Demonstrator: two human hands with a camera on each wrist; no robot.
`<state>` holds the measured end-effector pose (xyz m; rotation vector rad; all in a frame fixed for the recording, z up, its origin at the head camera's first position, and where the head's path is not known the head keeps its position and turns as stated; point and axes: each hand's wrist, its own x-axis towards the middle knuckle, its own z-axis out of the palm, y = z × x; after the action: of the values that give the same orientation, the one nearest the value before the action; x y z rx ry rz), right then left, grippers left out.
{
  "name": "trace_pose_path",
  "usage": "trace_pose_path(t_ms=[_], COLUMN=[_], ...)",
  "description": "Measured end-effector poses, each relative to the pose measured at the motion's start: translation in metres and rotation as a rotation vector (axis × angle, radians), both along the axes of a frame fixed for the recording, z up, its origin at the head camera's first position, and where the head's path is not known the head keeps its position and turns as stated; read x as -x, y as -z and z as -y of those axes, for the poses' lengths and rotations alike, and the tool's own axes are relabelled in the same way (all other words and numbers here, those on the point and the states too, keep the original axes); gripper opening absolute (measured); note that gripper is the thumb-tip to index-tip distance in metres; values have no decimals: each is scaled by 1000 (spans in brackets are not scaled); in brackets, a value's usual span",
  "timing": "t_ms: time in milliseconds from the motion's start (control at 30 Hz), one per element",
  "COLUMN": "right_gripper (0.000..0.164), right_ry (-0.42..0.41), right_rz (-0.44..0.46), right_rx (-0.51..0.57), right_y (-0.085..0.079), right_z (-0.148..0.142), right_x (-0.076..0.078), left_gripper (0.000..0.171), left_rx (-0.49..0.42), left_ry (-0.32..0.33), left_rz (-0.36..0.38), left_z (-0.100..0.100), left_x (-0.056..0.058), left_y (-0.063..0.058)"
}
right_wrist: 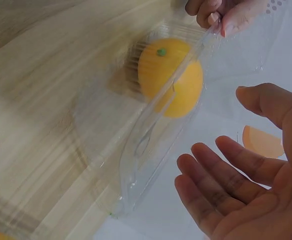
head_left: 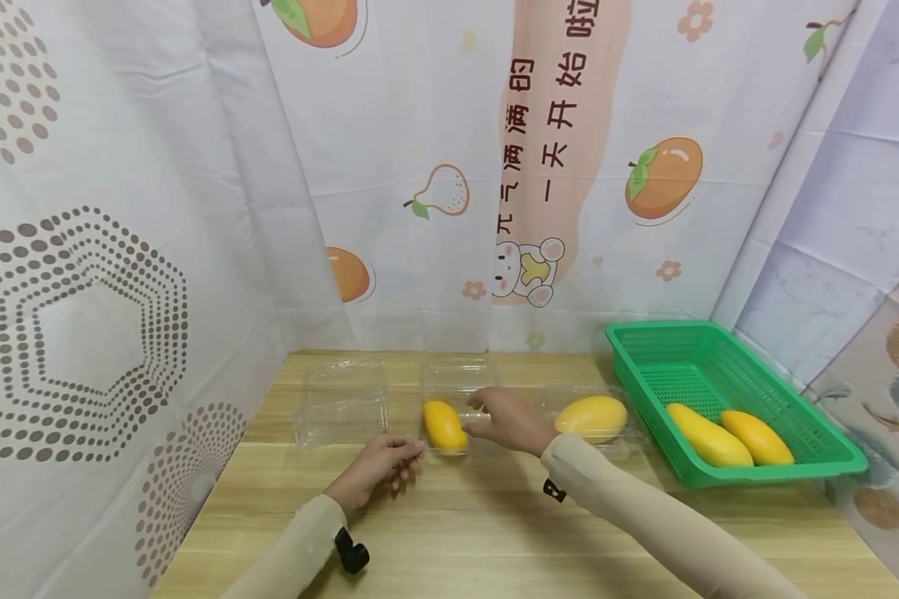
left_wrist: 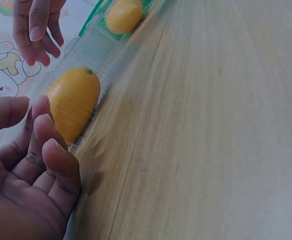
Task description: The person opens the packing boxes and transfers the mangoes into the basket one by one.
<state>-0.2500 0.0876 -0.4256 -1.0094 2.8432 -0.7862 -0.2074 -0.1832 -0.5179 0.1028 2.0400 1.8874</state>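
A yellow mango (head_left: 444, 426) lies in the middle clear plastic box (head_left: 459, 371), whose lid stands up at the back. My left hand (head_left: 378, 467) is at the box's near left corner, and in the right wrist view its thumb and finger pinch the rim (right_wrist: 217, 21). Over the right side of the same box hovers my right hand (head_left: 511, 422). Its fingers (right_wrist: 221, 182) are spread and relaxed, holding nothing, and the palm shows in the right wrist view.
To the left stands another clear box (head_left: 342, 408), lid raised. A third clear box on the right holds a paler mango (head_left: 592, 418). Further right, a green basket (head_left: 644, 416) contains two mangoes (head_left: 710, 437). A printed curtain (head_left: 419, 108) hangs behind the wooden table (head_left: 449, 541).
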Motion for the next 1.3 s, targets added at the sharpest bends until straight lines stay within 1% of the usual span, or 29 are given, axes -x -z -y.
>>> trace_pose_path(t_ms=[100, 233, 400, 500, 600, 733, 933, 1100, 1300], right_gripper=[40, 39, 38, 39, 38, 36, 36, 38, 38], right_ry=[-19, -39, -54, -59, -68, -89, -66, -39, 11], right_rz=[-20, -13, -14, -23, -11, -24, -60, -60, -41], right_rx=[6, 36, 28, 7, 16, 26, -9, -28, -49], right_y=[3, 6, 10, 12, 13, 16, 18, 21, 26], right_z=[5, 11, 18, 22, 25, 29, 34, 37, 41], right_x=[1, 2, 4, 4, 3, 2, 2, 3, 4], left_gripper=[43, 44, 43, 43, 43, 42, 43, 42, 40], left_rx=[2, 0, -3, -2, 1, 2, 2, 10, 21], left_ry=[5, 8, 5, 4, 4, 5, 7, 2, -11], left_rz=[-2, -4, 0, 3, 3, -1, 0, 7, 13], left_z=[0, 1, 1, 1, 0, 0, 0, 0, -1], left_x=[0, 0, 1, 1, 0, -2, -3, -3, -4], left_y=[1, 2, 2, 1, 0, -3, -3, -3, -3])
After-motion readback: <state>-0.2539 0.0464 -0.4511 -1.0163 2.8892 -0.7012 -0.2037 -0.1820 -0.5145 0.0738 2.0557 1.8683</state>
